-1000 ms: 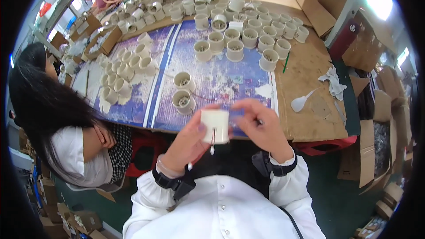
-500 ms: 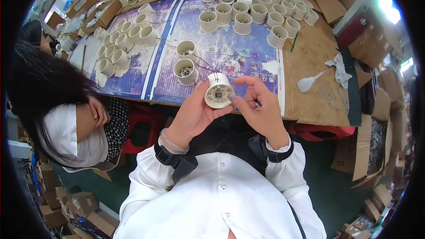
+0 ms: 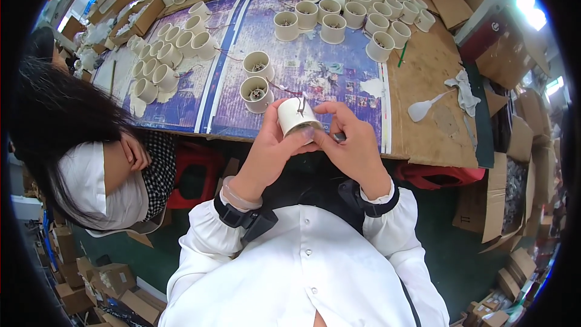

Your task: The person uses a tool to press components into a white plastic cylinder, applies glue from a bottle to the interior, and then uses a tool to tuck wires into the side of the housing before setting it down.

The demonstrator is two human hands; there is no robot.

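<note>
Between my hands, at the table's near edge, is a white cylindrical housing [image 3: 295, 112] with thin dark wires coming off its upper side. My left hand [image 3: 266, 154] is closed round its left side, thumb across the lower end. My right hand [image 3: 358, 148] grips the right side with bent index finger and thumb. A small dark object [image 3: 340, 137] shows at its curled fingers; I cannot make out its kind. The lower end face is mostly hidden by the thumbs and the tilt. Just beyond stand two open white cups [image 3: 256, 94] with wiring inside.
Many similar cups [image 3: 333, 29] crowd the far table, with another group [image 3: 170, 56] at left. A white scoop-like piece [image 3: 420, 110], a crumpled cloth [image 3: 465, 98] and a green stick [image 3: 402, 54] lie at right. A person [image 3: 91, 145] sits close at my left.
The housing has tipped so its end face with the small display, visible before, now points down out of sight. My left thumb has moved over that end, and my right fingers have closed in.
</note>
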